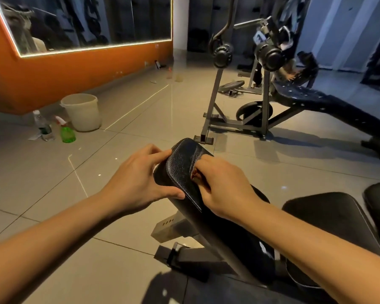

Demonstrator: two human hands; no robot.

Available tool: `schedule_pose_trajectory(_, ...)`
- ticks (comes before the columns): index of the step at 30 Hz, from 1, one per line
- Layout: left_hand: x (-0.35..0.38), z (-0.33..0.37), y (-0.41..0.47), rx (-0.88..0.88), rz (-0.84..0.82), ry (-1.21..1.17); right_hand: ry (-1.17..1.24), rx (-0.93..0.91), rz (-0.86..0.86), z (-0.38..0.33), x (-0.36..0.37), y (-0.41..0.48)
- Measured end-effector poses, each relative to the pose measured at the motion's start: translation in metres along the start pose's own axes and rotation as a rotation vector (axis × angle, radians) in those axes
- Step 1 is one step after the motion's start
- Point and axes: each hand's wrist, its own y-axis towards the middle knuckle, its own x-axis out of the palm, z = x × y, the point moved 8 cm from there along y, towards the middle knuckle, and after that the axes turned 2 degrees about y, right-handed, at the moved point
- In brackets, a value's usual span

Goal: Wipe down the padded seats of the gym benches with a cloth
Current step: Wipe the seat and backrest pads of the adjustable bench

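A black padded bench seat (180,165) tilts up in front of me, its grained end pointing away. My left hand (138,183) grips the left edge of that end, fingers over the tip and thumb along the seam. My right hand (224,189) rests on the top of the pad with its fingers curled round a dark cloth (203,155), which is hard to tell apart from the padding. A second black pad (329,218) lies to the right. A long dark incline bench (316,99) stands farther back on the right.
On the tiled floor to the left stand a pale bucket (81,111), a green spray bottle (67,130) and a clear water bottle (43,126), below an orange wall with a lit mirror. A barbell rack (263,93) with weight plates stands ahead.
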Motion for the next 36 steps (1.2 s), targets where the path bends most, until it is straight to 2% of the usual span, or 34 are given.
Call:
schedule_pose_trajectory(2,-0.001,-0.001,-0.001,0.003,0.005,-0.012,-0.038,0.015,0.015,0.011,0.000,0.016)
schedule_pose_trajectory(5,0.000,-0.002,-0.003,-0.018,-0.003,-0.029,-0.108,0.187,0.021,0.049,-0.001,0.055)
schedule_pose_trajectory(7,0.000,-0.003,-0.003,-0.020,-0.004,-0.037,-0.099,0.231,0.036,0.055,0.000,0.058)
schedule_pose_trajectory(9,-0.001,-0.001,-0.004,-0.021,-0.005,-0.035,-0.029,0.181,0.045,0.033,-0.003,0.036)
schedule_pose_trajectory(12,-0.002,0.000,-0.003,-0.011,0.002,-0.005,0.088,-0.026,-0.015,-0.010,-0.001,-0.006)
schedule_pose_trajectory(14,-0.001,0.001,-0.003,-0.018,0.000,-0.001,0.076,-0.059,0.011,-0.009,0.000,-0.005)
schedule_pose_trajectory(16,0.000,-0.001,-0.002,-0.032,0.002,-0.009,0.013,0.041,0.057,0.016,0.001,0.021)
schedule_pose_trajectory(19,0.001,-0.005,-0.004,-0.025,0.006,-0.025,-0.074,0.230,0.035,0.064,0.004,0.065)
schedule_pose_trajectory(21,0.001,-0.007,-0.004,-0.035,0.006,-0.034,-0.098,0.239,0.065,0.065,0.002,0.069)
schedule_pose_trajectory(23,0.000,-0.005,-0.003,-0.051,0.001,-0.027,-0.031,0.164,0.108,0.038,-0.001,0.046)
schedule_pose_trajectory(25,0.000,-0.003,-0.001,-0.059,-0.005,-0.010,0.082,-0.031,0.110,-0.006,-0.001,0.009)
schedule_pose_trajectory(27,0.000,-0.004,0.000,-0.064,-0.008,-0.015,0.146,-0.176,0.086,-0.022,0.004,-0.007)
schedule_pose_trajectory(29,0.001,-0.007,-0.002,-0.050,0.008,-0.039,0.162,-0.071,0.143,0.007,0.007,0.004)
schedule_pose_trajectory(33,0.003,-0.009,-0.005,-0.038,0.020,-0.050,0.031,0.406,0.113,0.113,0.020,0.011)
schedule_pose_trajectory(35,0.003,-0.007,-0.005,-0.034,0.026,-0.055,-0.013,0.508,0.097,0.120,0.018,0.000)
schedule_pose_trajectory(36,0.002,-0.006,-0.005,-0.035,0.028,-0.055,0.003,0.496,0.089,0.106,0.016,-0.002)
